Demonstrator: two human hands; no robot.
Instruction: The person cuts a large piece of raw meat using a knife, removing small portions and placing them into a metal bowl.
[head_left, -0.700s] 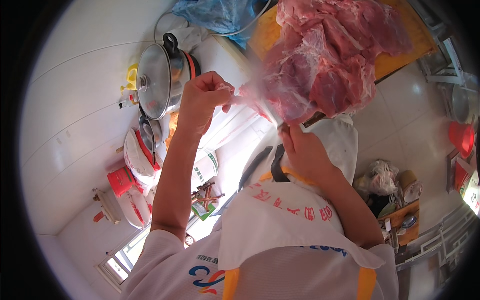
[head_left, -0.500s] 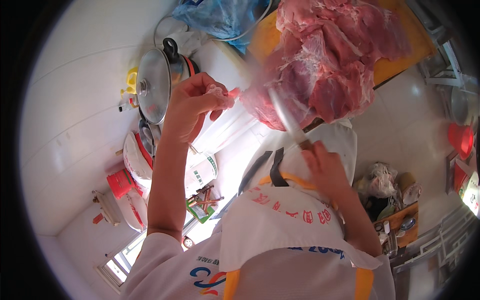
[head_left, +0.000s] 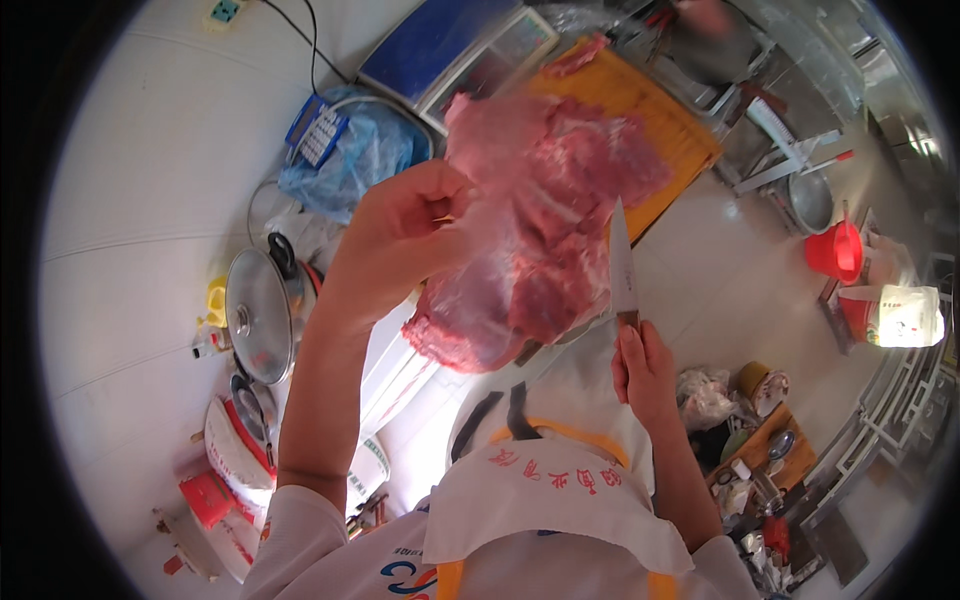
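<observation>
A large slab of raw red meat (head_left: 560, 240) lies on a yellow cutting board (head_left: 672, 130) in front of me, its near end hanging past the board's edge. Above the meat's left side is my left hand (head_left: 405, 225), its fingers curled into a pinch. Motion blur hides what the fingertips hold, if anything. In my right hand (head_left: 645, 370), gripped by its handle, is a knife (head_left: 622, 265). Its pale blade points up and away, beside the right edge of the meat. A small meat strip (head_left: 578, 57) rests at the board's far end.
A blue plastic bag (head_left: 375, 150) and a blue keypad (head_left: 316, 135) are left of the meat. Behind them sits a blue-and-white machine (head_left: 435, 50). At left stands a pot with a glass lid (head_left: 262, 315). Red plastic containers (head_left: 833, 252) and a metal bowl (head_left: 806, 200) are at right.
My view has shifted, showing more of the far end. My left hand has moved from beside the meat to above it. The knife has swung from leaning left over the meat to nearly upright.
</observation>
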